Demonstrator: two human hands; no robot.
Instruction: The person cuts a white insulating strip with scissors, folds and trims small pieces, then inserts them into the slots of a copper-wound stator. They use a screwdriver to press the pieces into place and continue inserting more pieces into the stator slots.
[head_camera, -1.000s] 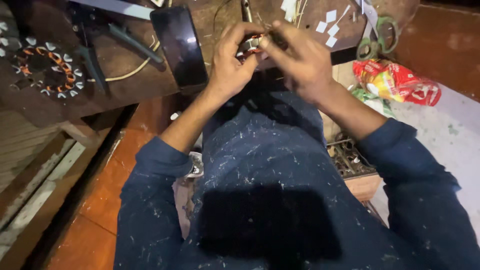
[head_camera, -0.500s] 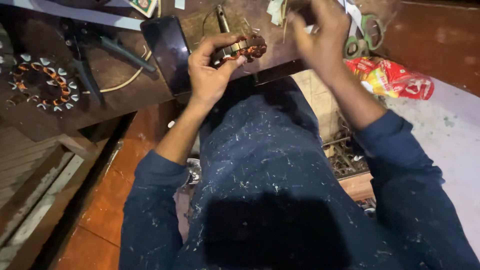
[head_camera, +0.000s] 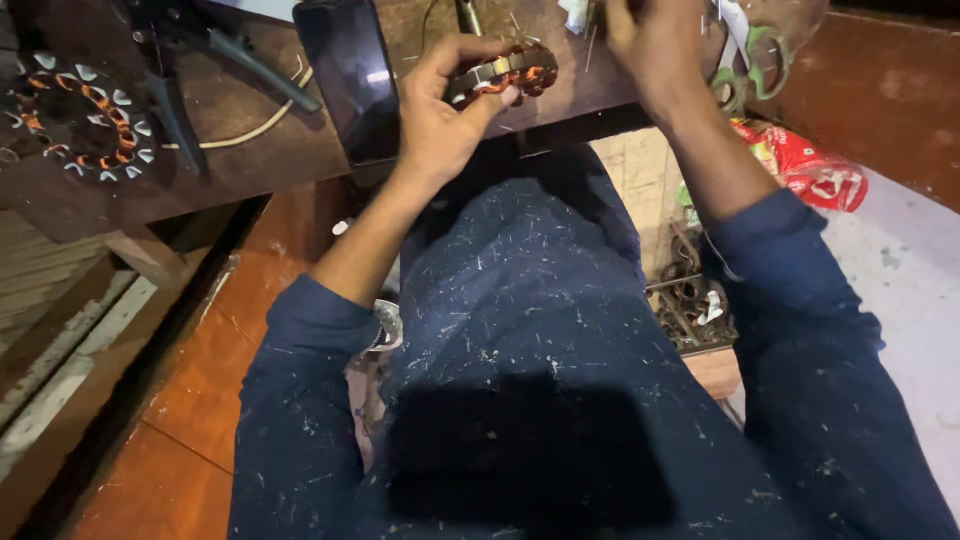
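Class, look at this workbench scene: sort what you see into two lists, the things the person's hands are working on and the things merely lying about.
In hand:
- left hand grips a small wound motor coil
- right hand is raised over the wooden bench; what it holds cannot be seen

Lying about:
- black phone
- larger round stator
- green-handled scissors
- red packet
- dark pliers

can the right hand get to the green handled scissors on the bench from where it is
Probably yes. The right hand is up on the wooden bench, with the green-handled scissors just beside it and nothing visible between them. The left hand holds the wound coil part.
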